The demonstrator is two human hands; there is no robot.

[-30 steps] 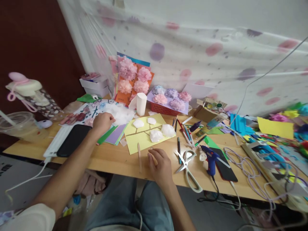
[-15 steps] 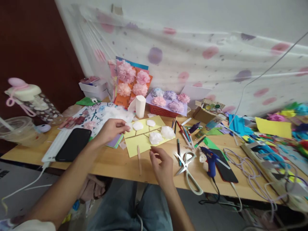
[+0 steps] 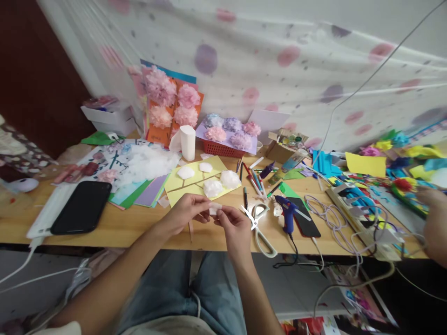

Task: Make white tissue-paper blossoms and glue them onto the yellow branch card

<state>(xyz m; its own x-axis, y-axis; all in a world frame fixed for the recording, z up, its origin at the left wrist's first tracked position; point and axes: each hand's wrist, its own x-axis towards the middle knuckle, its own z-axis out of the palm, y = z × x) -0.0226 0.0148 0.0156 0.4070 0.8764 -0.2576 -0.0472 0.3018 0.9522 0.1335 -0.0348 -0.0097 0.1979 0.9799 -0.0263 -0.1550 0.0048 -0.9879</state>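
Both hands meet over the near edge of the table (image 3: 146,232), just in front of the yellow card (image 3: 195,184). The left hand (image 3: 186,211) and the right hand (image 3: 233,224) pinch one small white tuft (image 3: 214,208) between them. The tuft sits at the fingertips of both hands, between thumb and forefinger on each side, and it is lifted off the table. The other fingers of each hand are loosely curled; the picture is a little blurred, so I cannot tell how tightly the tuft is pressed.

The yellow card lies flat and carries brown lines and four white puffs (image 3: 213,187). A thin wooden stick (image 3: 190,230) lies just in front of the card, partly under the left hand. To the left of the card is a fan of coloured paper (image 3: 146,195), with a heap of white fluff (image 3: 148,163) behind it, and further left a black phone (image 3: 82,207). To the right of the card are pens (image 3: 253,179), then scissors (image 3: 260,228) just beside the right hand, and a blue glue gun (image 3: 287,218). Behind the card stand a white roll (image 3: 187,142) and a red basket (image 3: 223,150) with paper flowers on top. Far to the right of the card, another person's hand (image 3: 435,218) is at the edge of the view.
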